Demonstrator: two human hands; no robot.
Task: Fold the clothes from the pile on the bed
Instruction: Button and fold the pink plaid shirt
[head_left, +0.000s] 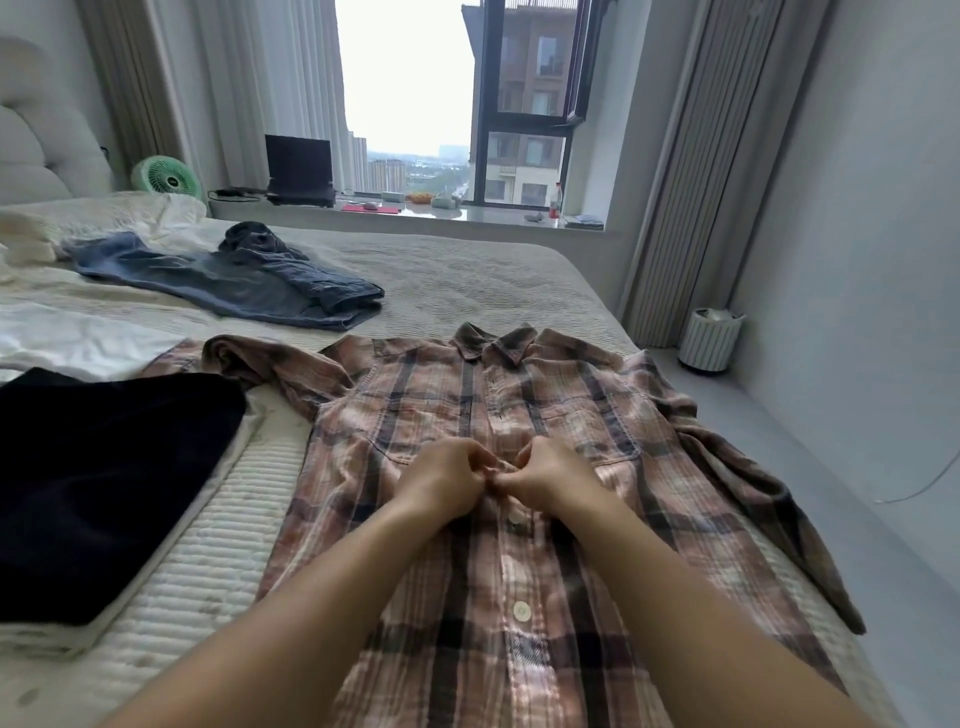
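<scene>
We are looking down at a pink-and-grey plaid shirt (519, 467) spread face up on the bed (218, 530), collar toward the window, its sleeves thrown out to either side. Both our hands meet at the button placket around chest height: the left hand (441, 480) pinches the fabric edge with curled fingers, and the right hand (548, 478) pinches the opposite edge — the two fingertips almost touching over a button spot. Below them two white buttons (521, 610) sit along the placket.

To the left of the shirt lies a folded dark garment (104, 483) on top of a pale folded piece, near a white garment (78, 338) further back. Beyond these, a pair of blue jeans (234, 286) lies loosely — with a darker crumpled item on top of it. A small green fan (166, 179) and a laptop (300, 169) stand on the window ledge, and a white striped bin (709, 338) stands on the floor at the right.
</scene>
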